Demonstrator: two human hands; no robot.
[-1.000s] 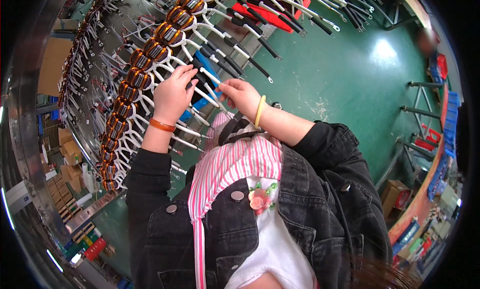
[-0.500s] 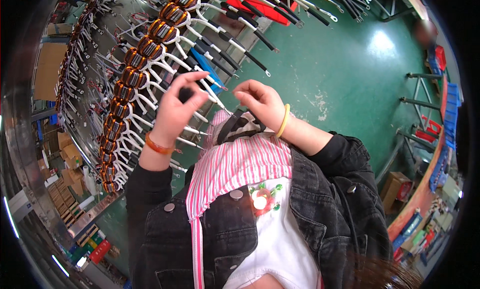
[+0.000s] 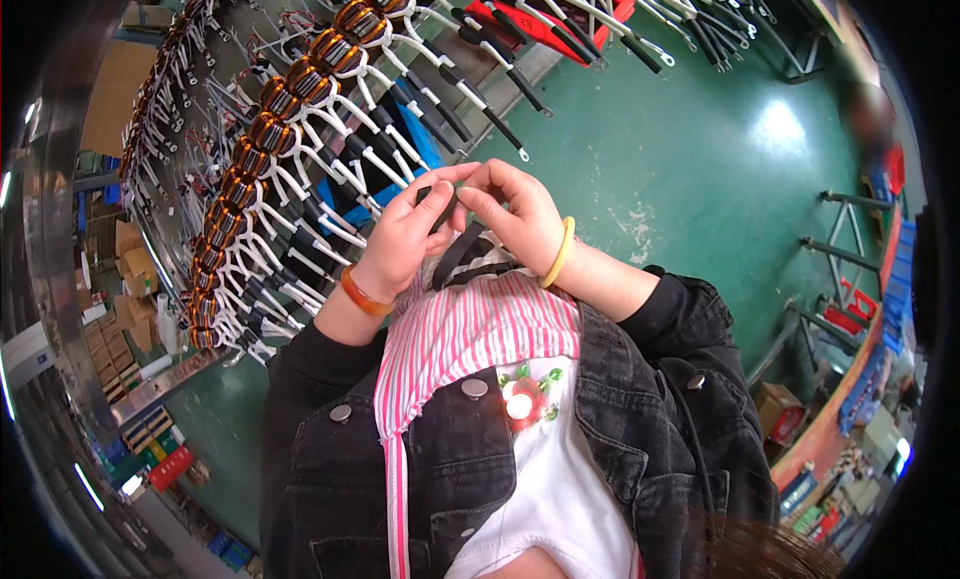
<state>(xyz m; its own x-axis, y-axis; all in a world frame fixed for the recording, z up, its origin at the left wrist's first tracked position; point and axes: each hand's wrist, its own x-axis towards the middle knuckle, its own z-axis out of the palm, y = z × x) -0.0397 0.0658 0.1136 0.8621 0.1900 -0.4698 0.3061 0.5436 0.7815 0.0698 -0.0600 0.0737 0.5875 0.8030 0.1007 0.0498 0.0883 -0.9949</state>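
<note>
My left hand (image 3: 402, 235) is closed on a short black sleeve-like piece (image 3: 442, 215), which shows between its thumb and fingers. My right hand (image 3: 518, 213) meets it, thumb and forefinger pinched together at the left fingertips; what the pinch holds is hidden. Both hands are in front of my striped apron (image 3: 480, 314). Just beyond and to the left runs a long row of copper-wound ring coils (image 3: 270, 134). White-sleeved leads (image 3: 380, 164) hang from them toward my hands, many with black sleeve ends and metal ring terminals.
A blue bin (image 3: 415, 119) stands under the leads, and a red bin (image 3: 560, 29) is farther off. A second row of coils (image 3: 150, 109) lies to the left. At right are metal stand legs (image 3: 840, 249) on the green floor (image 3: 650, 159), and a cardboard box (image 3: 775, 409).
My hands were apart and have come together. The left hand moved right and down with the black piece; the right shifted slightly left. The coil row sits a little differently in view.
</note>
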